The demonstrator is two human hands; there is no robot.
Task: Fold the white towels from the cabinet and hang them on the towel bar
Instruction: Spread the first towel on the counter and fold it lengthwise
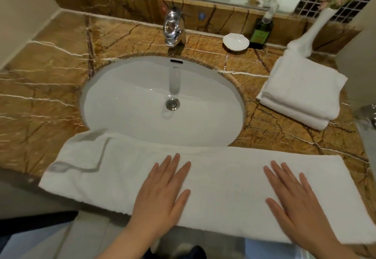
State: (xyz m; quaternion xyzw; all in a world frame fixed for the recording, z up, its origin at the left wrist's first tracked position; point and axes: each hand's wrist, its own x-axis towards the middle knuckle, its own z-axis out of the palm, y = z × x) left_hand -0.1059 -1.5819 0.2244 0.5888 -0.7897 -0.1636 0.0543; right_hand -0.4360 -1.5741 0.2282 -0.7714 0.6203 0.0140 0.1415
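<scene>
Your left hand point(162, 193) and right hand point(295, 201) rest flat, fingers spread, gripping nothing: pressing long folded white towel point(219, 177) smooth along counter point(40, 99) front edge, partly over sink point(142, 95). Folded towel stack point(301, 91) waits at right, probably staged. Towel bar unseen.

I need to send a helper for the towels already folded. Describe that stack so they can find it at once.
Start at the oval sink in the brown marble counter and look right. The folded towel stack lies near the white vase. Unlike the long towel under both hands along the front edge, it is a compact, layered square.
</scene>
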